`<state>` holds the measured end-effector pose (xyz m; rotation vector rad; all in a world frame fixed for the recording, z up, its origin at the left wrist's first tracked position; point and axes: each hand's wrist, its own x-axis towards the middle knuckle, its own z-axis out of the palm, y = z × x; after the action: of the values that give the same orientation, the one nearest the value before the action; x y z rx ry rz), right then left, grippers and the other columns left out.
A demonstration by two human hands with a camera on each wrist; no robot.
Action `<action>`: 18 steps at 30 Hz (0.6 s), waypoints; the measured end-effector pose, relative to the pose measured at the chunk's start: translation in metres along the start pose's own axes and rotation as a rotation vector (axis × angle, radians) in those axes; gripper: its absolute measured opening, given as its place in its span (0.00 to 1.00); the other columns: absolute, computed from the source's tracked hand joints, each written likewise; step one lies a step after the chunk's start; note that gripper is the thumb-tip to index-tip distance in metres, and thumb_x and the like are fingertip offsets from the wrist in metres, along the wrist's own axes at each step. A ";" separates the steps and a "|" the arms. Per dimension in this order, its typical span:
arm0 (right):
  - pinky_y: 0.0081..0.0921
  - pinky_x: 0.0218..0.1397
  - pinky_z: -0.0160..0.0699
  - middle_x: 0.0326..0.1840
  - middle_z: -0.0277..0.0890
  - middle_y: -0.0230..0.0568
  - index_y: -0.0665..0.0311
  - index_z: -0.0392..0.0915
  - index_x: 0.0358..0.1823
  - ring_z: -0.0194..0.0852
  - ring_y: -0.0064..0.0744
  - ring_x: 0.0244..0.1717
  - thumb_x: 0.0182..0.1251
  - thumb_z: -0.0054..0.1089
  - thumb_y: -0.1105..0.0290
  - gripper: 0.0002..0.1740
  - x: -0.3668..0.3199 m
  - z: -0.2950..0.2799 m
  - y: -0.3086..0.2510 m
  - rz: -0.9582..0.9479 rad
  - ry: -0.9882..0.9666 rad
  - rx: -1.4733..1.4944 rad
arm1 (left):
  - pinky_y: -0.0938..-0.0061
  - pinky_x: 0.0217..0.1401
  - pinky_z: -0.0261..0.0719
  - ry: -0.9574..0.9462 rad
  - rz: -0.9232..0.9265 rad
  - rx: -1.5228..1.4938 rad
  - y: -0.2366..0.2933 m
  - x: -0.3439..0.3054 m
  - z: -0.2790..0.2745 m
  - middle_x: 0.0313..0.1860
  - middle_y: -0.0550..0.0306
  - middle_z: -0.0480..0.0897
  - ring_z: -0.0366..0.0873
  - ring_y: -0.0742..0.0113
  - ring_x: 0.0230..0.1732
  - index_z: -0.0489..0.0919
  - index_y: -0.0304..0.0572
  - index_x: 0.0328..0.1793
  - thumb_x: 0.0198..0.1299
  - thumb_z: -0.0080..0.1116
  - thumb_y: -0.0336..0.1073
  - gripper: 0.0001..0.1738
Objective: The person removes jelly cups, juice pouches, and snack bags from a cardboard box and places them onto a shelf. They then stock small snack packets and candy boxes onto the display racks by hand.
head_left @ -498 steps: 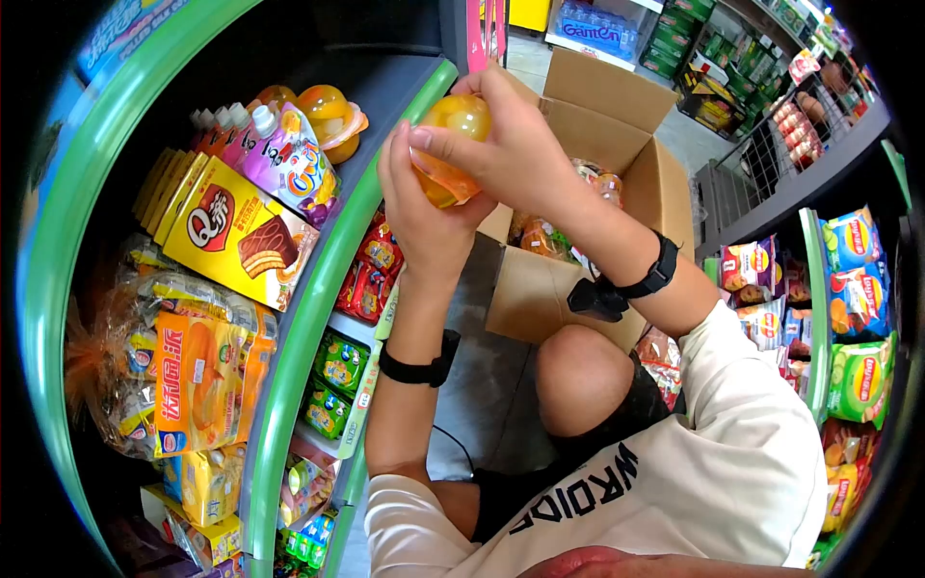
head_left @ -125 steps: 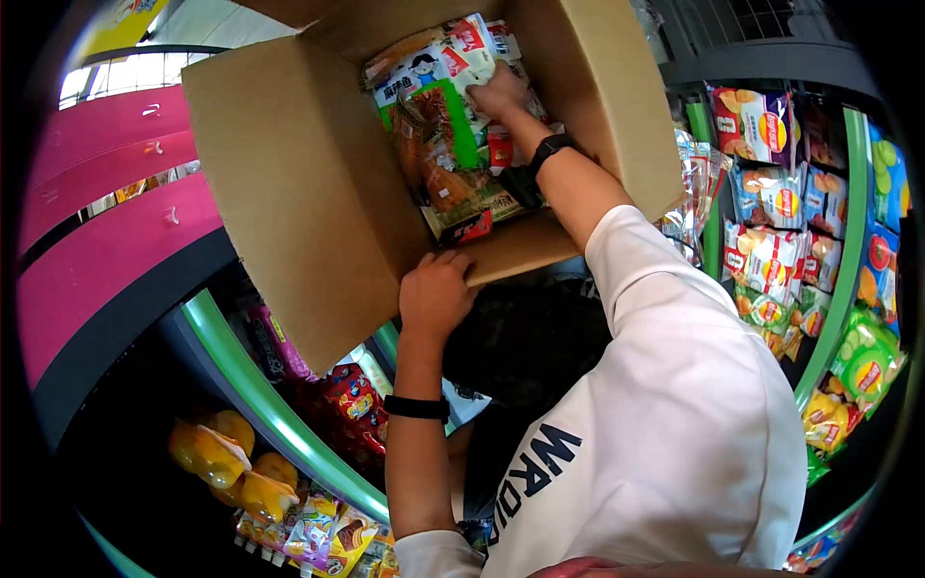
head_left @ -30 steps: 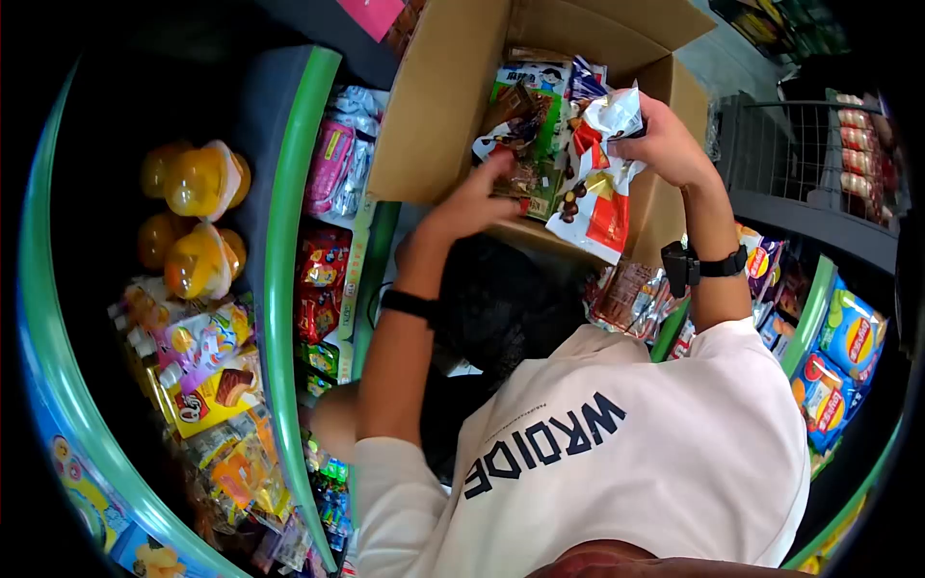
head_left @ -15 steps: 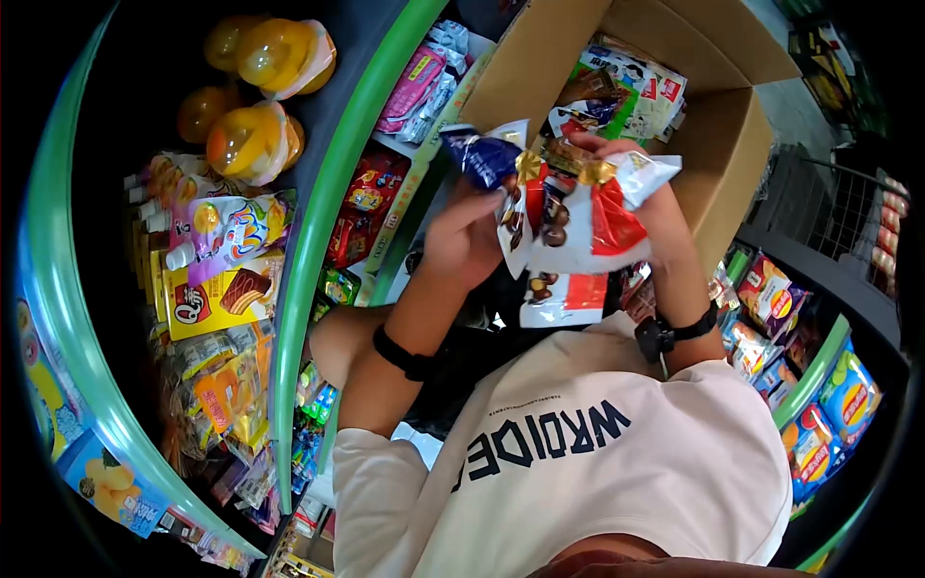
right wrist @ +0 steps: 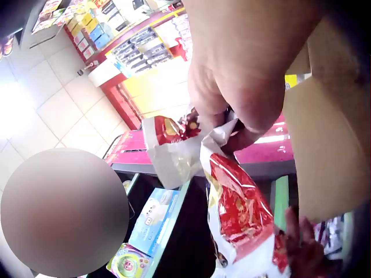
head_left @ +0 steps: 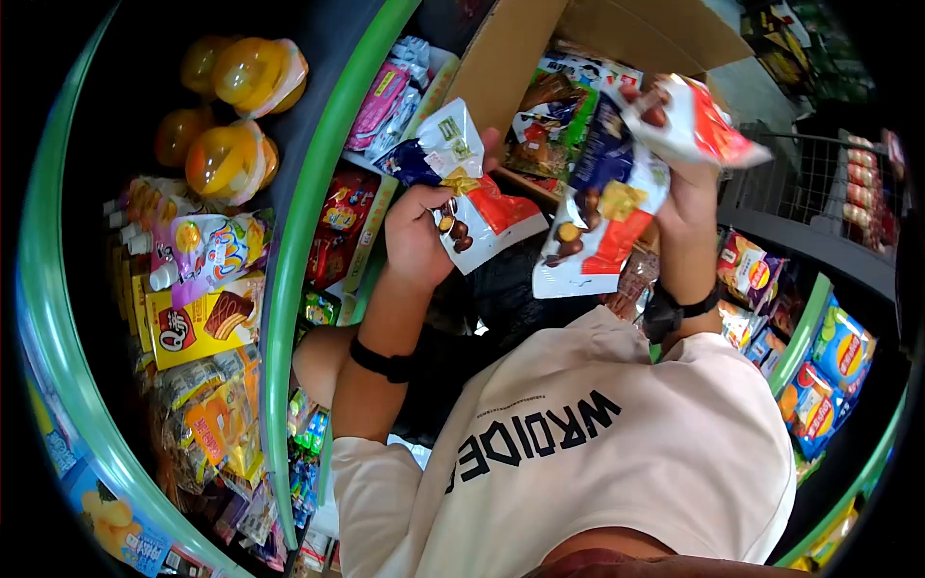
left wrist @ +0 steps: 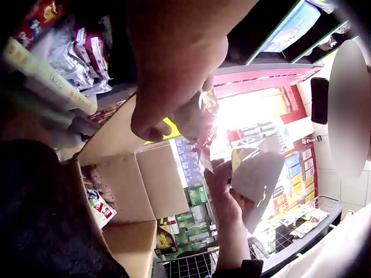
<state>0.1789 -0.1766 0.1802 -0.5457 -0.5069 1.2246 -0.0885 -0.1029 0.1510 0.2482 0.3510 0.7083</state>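
Note:
My left hand grips one white, red and navy snack bag printed with round chocolate balls. My right hand pinches two bags of the same kind: a front chocolate-ball bag hangs down, and another chocolate-ball bag sticks out to the right, its print blurred. In the right wrist view, the fingers close on a crumpled bag corner, with the red and white bag below. Behind the bags stands a cardboard box with mixed snack packets inside.
A green-edged shelf on the left bears orange globe-shaped packs, drink pouches and a yellow cake box. Chip bags fill racks at the right. A wire rack stands behind the right arm.
Earlier the hands held an orange globe pack, then the right reached into the box. Within the last second the chocolate-ball bags came out and were parted, one now in the left hand.

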 end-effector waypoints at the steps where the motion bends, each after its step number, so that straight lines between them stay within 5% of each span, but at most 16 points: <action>1: 0.35 0.66 0.79 0.62 0.77 0.48 0.68 0.69 0.67 0.79 0.40 0.60 0.62 0.61 0.83 0.29 0.001 0.002 0.002 0.055 0.097 -0.020 | 0.56 0.78 0.62 -0.018 -0.007 -0.004 -0.003 0.003 -0.008 0.75 0.43 0.69 0.65 0.50 0.75 0.61 0.29 0.77 0.57 0.45 0.31 0.38; 3: 0.40 0.66 0.78 0.59 0.79 0.47 0.69 0.70 0.63 0.79 0.40 0.60 0.66 0.57 0.85 0.24 0.008 0.011 0.018 0.038 0.129 -0.003 | 0.55 0.68 0.74 0.065 -0.010 0.288 -0.006 0.009 -0.016 0.69 0.35 0.73 0.78 0.47 0.62 0.56 0.30 0.80 0.66 0.44 0.41 0.37; 5: 0.38 0.64 0.79 0.58 0.79 0.46 0.68 0.71 0.62 0.80 0.38 0.58 0.67 0.55 0.86 0.21 0.015 0.028 0.031 0.015 0.266 0.005 | 0.66 0.56 0.80 0.140 0.053 0.319 -0.003 0.007 -0.009 0.61 0.40 0.79 0.83 0.56 0.53 0.62 0.30 0.76 0.70 0.46 0.33 0.29; 7: 0.38 0.65 0.79 0.59 0.79 0.44 0.67 0.72 0.61 0.79 0.39 0.60 0.67 0.55 0.86 0.21 0.025 0.035 0.039 -0.008 0.328 0.035 | 0.60 0.65 0.79 0.290 0.112 0.295 0.003 0.005 0.006 0.65 0.41 0.78 0.79 0.53 0.63 0.68 0.30 0.71 0.63 0.48 0.17 0.27; 10: 0.38 0.64 0.79 0.59 0.79 0.44 0.68 0.72 0.61 0.78 0.39 0.60 0.67 0.56 0.86 0.21 0.034 0.049 0.049 -0.047 0.368 0.044 | 0.65 0.58 0.83 0.126 0.319 0.322 0.000 0.009 -0.009 0.57 0.43 0.82 0.84 0.56 0.54 0.70 0.29 0.67 0.58 0.47 0.11 0.28; 13: 0.37 0.63 0.79 0.59 0.79 0.43 0.68 0.73 0.60 0.79 0.39 0.59 0.66 0.57 0.86 0.21 0.041 0.064 0.056 -0.097 0.439 0.010 | 0.67 0.56 0.83 0.189 0.374 0.324 -0.002 0.007 -0.004 0.56 0.45 0.83 0.85 0.58 0.52 0.70 0.28 0.67 0.58 0.48 0.11 0.28; 15: 0.37 0.62 0.80 0.57 0.80 0.44 0.69 0.74 0.58 0.80 0.37 0.57 0.64 0.59 0.87 0.20 0.046 0.064 0.061 -0.215 0.430 -0.071 | 0.67 0.58 0.82 0.215 0.366 0.433 0.005 0.006 0.003 0.57 0.46 0.83 0.84 0.60 0.54 0.70 0.29 0.68 0.62 0.50 0.17 0.25; 18: 0.36 0.59 0.81 0.54 0.82 0.43 0.70 0.75 0.55 0.82 0.36 0.54 0.62 0.61 0.88 0.20 0.050 0.076 0.060 -0.243 0.383 -0.147 | 0.62 0.62 0.80 0.281 0.203 0.150 0.025 0.007 0.012 0.58 0.46 0.82 0.82 0.57 0.57 0.70 0.32 0.69 0.74 0.49 0.40 0.23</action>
<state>0.1001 -0.1053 0.2031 -0.8003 -0.3266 0.8287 -0.0934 -0.0805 0.1688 0.3307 0.6551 0.9218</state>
